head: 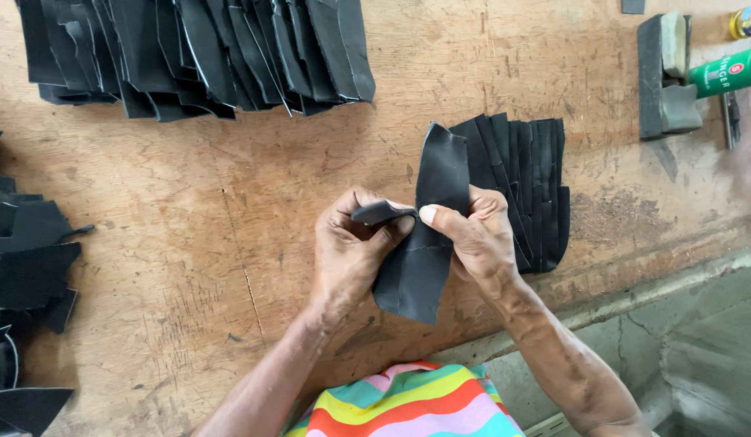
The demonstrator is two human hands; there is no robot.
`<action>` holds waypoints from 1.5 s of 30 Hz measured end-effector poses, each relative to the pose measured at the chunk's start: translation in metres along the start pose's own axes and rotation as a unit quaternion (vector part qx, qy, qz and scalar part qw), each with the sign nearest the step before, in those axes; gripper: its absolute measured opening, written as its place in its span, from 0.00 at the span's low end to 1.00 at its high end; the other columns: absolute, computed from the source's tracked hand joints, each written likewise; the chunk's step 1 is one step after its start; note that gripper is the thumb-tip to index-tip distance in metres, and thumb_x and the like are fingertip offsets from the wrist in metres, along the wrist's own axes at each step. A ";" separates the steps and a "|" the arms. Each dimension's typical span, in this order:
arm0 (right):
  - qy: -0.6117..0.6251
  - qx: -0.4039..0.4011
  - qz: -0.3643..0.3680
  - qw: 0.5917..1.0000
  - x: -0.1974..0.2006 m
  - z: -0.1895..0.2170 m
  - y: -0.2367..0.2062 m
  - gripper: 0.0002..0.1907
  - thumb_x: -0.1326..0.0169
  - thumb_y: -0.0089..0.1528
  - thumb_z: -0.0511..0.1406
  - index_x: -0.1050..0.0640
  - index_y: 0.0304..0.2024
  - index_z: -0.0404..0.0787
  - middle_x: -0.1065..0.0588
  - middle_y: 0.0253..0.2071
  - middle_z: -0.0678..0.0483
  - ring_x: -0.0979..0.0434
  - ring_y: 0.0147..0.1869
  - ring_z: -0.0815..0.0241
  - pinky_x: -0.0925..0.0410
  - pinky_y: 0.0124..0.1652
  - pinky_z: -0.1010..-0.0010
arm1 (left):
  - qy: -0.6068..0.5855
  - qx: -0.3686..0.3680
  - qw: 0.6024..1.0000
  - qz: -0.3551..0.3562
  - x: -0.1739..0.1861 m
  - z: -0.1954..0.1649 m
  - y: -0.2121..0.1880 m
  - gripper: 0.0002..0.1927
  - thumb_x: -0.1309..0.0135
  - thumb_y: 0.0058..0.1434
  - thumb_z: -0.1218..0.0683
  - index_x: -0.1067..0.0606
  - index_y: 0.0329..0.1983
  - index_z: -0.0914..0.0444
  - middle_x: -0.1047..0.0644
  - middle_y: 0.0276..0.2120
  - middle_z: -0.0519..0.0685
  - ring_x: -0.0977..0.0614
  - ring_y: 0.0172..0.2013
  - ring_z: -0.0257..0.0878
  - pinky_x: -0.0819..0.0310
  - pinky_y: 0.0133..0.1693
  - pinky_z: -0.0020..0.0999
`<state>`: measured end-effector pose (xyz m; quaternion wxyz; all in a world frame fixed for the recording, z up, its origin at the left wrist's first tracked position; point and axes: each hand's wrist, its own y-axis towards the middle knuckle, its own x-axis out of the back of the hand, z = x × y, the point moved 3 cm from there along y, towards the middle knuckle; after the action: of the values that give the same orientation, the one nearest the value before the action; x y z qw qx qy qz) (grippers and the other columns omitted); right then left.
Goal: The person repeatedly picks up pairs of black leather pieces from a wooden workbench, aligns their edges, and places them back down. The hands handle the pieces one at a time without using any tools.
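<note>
Both my hands hold one black leather piece (428,202) above the wooden table (230,202). My left hand (351,247) pinches a folded-over flap at the piece's left edge. My right hand (473,235) grips the piece from the right, thumb pressed across its front. The piece hangs upright, its lower end below my hands. Just behind it a fanned stack of similar black pieces (529,186) lies on the table.
A large overlapping row of black pieces (197,53) lies at the back left. More black pieces (23,275) are heaped at the left edge. A dark block with sponges (667,77), a green tube (727,73) and a small tool lie at the back right. The table's front edge runs diagonally at lower right.
</note>
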<state>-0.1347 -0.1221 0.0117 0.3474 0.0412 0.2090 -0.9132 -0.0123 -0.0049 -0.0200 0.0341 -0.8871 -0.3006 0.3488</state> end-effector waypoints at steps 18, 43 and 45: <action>0.091 -0.016 -0.025 0.995 -0.007 -0.017 -0.001 0.03 0.41 0.62 0.25 0.21 0.38 0.29 0.21 0.35 0.51 0.21 0.34 0.66 0.25 0.35 0.73 | 0.064 -0.155 0.985 0.042 -0.003 -0.010 -0.012 0.15 0.49 0.57 0.76 0.26 0.42 0.69 0.21 0.46 0.53 0.20 0.51 0.38 0.25 0.58 0.30; -0.233 0.079 -0.037 0.969 -0.013 0.013 -0.008 0.05 0.38 0.62 0.29 0.17 0.40 0.35 0.20 0.35 0.61 0.26 0.37 0.77 0.28 0.36 0.82 | -0.056 0.101 0.993 -0.017 -0.002 -0.019 0.004 0.17 0.42 0.59 0.66 0.27 0.52 0.71 0.17 0.40 0.55 0.16 0.37 0.34 0.18 0.42 0.29; -0.245 0.082 -0.039 0.965 -0.012 0.013 -0.008 0.05 0.38 0.62 0.30 0.17 0.39 0.35 0.21 0.34 0.61 0.26 0.36 0.77 0.29 0.35 0.82 | -0.049 0.098 0.994 -0.016 -0.003 -0.020 0.004 0.16 0.42 0.60 0.65 0.27 0.52 0.71 0.17 0.40 0.55 0.16 0.37 0.34 0.18 0.42 0.28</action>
<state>-0.1305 -0.1147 0.0293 0.3471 -0.1639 0.0430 -0.9224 0.0011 -0.0066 -0.0042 0.1112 -0.8567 -0.2802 0.4185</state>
